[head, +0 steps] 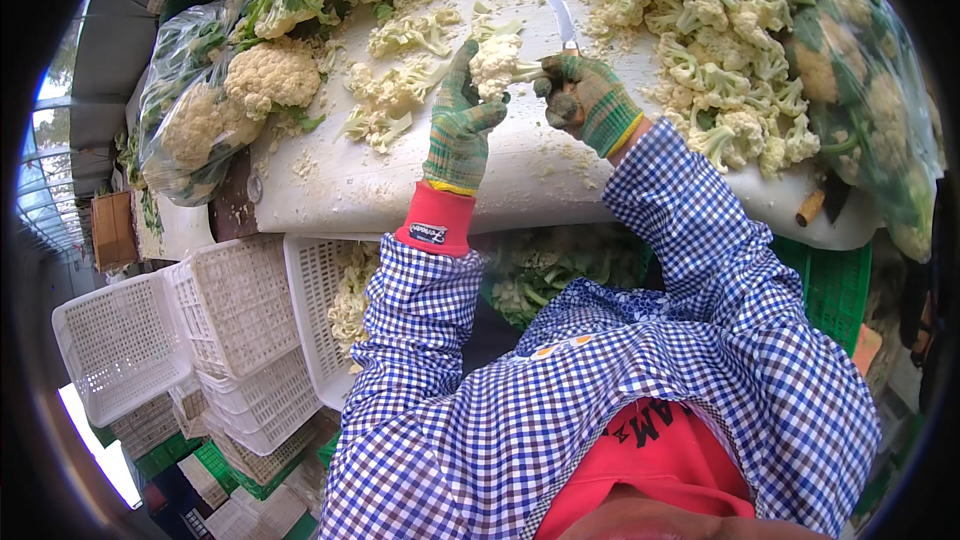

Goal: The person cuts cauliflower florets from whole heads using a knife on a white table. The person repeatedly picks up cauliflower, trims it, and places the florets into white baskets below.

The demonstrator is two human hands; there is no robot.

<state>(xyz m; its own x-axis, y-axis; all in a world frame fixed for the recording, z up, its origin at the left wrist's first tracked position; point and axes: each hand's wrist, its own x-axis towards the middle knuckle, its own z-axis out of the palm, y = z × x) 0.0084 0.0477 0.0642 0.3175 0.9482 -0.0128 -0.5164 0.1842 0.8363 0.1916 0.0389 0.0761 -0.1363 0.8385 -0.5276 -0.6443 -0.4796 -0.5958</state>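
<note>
My left hand (461, 116), in a green striped knit glove, holds a cauliflower floret (495, 66) between thumb and fingers. In a matching glove, my right hand (589, 97) grips a knife with a curved blade (559, 13), its tip pointing away from me and up-left. The fingers of that hand also touch the floret's stem. Cut florets (397, 86) lie left of my left hand on the white table (525, 172). A large heap of florets (712, 52) spreads to the right of the knife.
Whole cauliflowers (274, 75) and a filled clear plastic bag (199, 105) are at the left; another filled bag (870, 105) is at the right. A wooden handle (810, 208) lies near the right front edge. White plastic crates (240, 307) stand lower left, with a green crate (840, 292) below right.
</note>
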